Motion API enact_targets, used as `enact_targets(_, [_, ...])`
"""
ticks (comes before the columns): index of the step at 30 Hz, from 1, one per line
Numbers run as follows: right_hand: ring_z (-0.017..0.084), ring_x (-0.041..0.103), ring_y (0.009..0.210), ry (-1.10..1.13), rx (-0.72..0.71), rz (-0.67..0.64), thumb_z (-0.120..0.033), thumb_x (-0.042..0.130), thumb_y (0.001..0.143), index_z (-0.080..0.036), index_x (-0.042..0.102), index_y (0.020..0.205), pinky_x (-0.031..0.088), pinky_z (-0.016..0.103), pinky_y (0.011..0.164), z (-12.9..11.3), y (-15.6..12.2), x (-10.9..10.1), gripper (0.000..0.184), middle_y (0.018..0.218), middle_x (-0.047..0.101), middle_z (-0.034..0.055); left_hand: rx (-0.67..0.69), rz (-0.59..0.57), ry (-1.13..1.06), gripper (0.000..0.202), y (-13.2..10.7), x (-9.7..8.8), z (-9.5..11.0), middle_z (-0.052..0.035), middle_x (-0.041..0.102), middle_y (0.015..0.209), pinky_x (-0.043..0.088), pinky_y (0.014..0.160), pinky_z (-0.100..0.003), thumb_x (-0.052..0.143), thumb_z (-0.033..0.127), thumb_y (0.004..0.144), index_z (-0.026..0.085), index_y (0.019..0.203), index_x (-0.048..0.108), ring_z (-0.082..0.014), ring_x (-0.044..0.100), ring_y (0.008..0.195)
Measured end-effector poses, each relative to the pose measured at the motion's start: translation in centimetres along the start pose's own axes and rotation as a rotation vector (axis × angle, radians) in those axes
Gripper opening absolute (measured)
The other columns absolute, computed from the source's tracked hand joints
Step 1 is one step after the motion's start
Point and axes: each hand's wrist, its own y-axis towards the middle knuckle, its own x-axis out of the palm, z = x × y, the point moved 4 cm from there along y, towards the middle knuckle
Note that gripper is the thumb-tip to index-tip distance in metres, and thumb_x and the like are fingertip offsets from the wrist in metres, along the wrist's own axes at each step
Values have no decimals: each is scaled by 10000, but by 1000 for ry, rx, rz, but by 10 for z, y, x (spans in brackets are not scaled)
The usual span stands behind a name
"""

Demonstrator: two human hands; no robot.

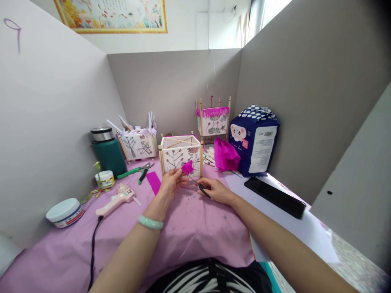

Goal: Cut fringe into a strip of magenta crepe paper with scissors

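My left hand [171, 182], with a pale green bangle on the wrist, pinches a small piece of magenta crepe paper [187, 167]. In my right hand [215, 190] is a pair of black-handled scissors [204, 190], whose thin metal blades reach the paper's lower edge. Right behind both hands stands a box-shaped lantern [181, 157] with wooden corner sticks and drawn-on white panels. A flat magenta paper strip [153, 182] lies left of my left hand. Beyond my right hand sits a crumpled bunch of magenta crepe paper [226, 155].
On the left are a glue gun [117, 202] with its cord, pliers [134, 171], a white tub [65, 212] and a green bottle [110, 152]. A phone [275, 197] and a blue package [255, 140] are on the right. A fringed lantern [214, 122] is at the back; grey partitions surround the table.
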Motion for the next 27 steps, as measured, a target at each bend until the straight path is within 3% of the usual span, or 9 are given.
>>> enact_targets(27, [121, 497, 637, 6, 2, 1, -405, 633, 794, -191, 616, 1044, 394, 232, 609, 4, 0, 1, 329, 737, 578, -14, -6, 0, -9, 67, -3, 1, 2, -74, 688, 717, 523, 470, -240, 640, 136, 789, 102, 828, 597, -152, 659, 533])
